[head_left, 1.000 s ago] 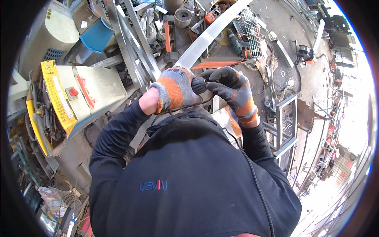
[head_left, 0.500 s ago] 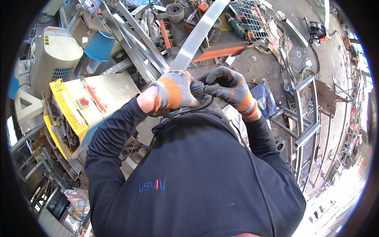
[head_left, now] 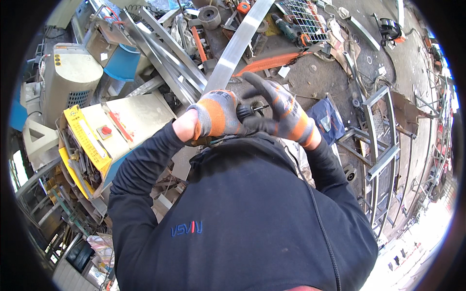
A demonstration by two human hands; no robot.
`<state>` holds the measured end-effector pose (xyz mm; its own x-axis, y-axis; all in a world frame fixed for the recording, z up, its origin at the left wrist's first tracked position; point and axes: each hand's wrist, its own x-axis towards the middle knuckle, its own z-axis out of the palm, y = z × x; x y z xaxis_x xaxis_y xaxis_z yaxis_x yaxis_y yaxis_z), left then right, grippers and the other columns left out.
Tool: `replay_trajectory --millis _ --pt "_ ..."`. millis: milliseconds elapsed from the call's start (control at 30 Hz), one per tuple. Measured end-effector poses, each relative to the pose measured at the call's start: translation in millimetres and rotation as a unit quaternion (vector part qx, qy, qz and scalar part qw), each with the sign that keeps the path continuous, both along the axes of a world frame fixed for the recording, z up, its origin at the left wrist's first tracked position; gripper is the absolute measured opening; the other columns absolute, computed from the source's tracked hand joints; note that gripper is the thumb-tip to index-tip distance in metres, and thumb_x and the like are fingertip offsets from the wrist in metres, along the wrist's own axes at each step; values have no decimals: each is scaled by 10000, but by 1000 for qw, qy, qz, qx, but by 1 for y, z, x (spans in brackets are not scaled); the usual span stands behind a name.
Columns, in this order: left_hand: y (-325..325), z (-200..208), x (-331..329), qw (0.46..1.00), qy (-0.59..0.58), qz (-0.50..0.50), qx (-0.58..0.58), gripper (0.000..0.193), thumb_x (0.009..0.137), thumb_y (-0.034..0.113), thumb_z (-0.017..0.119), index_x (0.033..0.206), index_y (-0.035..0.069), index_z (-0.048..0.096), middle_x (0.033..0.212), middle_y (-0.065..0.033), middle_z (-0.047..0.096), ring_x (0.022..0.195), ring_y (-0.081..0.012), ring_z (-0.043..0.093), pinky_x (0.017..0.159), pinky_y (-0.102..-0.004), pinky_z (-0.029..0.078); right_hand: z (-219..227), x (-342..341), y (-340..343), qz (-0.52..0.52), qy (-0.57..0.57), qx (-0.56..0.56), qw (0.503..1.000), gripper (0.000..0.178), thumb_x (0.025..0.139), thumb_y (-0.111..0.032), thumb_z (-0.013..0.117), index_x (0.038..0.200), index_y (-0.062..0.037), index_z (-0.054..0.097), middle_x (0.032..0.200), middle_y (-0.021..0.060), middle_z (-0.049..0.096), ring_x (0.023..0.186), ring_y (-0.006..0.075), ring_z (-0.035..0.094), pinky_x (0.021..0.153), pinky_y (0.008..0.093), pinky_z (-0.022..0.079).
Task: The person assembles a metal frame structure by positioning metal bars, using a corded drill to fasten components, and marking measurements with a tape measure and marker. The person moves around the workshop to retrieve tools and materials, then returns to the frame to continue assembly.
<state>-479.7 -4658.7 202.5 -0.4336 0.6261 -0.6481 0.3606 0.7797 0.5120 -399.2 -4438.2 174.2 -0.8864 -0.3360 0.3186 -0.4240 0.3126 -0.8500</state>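
Note:
My left hand [head_left: 214, 114], in a grey and orange work glove, is closed on a drill that it mostly hides. The drill's dark ribbed chuck [head_left: 245, 112] points right, and a thin drill bit [head_left: 261, 107] sticks out of it. Beside the bit is my right hand [head_left: 287, 112], gloved alike, with its dark fingers spread and the thumb side close to the chuck. I see nothing held in it. Beyond my hands, a long flat silver metal bar [head_left: 238, 46] slants up and away, its near end by my left glove.
Another drill, green [head_left: 285, 29], lies on an orange-edged bench [head_left: 272, 63] beside a wire grid [head_left: 309, 20]. Left stands a cream machine [head_left: 138, 114] with a red knob and yellow panel. Metal lengths [head_left: 162, 53] lean behind it. A welded frame [head_left: 376, 136] stands right.
My right hand's fingers have come off the drill bit and chuck and spread apart, leaving the bit in view. My left hand keeps its hold on the drill.

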Motion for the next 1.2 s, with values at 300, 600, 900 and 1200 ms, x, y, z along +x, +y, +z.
replay_trajectory --millis 300,600,900,1200 --pt "-3 -11 3 999 4 1 49 441 810 444 861 863 8 826 851 -242 784 860 -401 801 814 -462 628 5 -11 3 60 66 30 996 904 876 -271 924 1635 33 537 1009 92 734 969 326 716 942 475 554" --pt "-3 12 -3 997 -46 31 57 435 785 425 865 928 15 832 908 -226 803 889 -396 799 841 -460 628 2 -20 -1 75 35 55 995 875 902 -360 923 1605 24 572 991 96 743 917 306 716 896 456 551" --pt "-15 -2 -11 999 -29 40 19 430 752 369 935 967 10 834 829 -209 791 819 -344 805 813 -426 628 -10 -15 21 91 -115 -69 987 577 903 -72 938 1431 -58 705 1248 105 808 1124 264 789 958 402 628" --pt "-13 -10 -11 999 -16 24 34 477 742 394 939 974 -8 831 871 -219 797 820 -365 798 831 -435 629 -23 -22 23 110 -74 -62 989 408 942 0 884 1326 -64 761 1206 93 823 1037 245 811 907 377 646"
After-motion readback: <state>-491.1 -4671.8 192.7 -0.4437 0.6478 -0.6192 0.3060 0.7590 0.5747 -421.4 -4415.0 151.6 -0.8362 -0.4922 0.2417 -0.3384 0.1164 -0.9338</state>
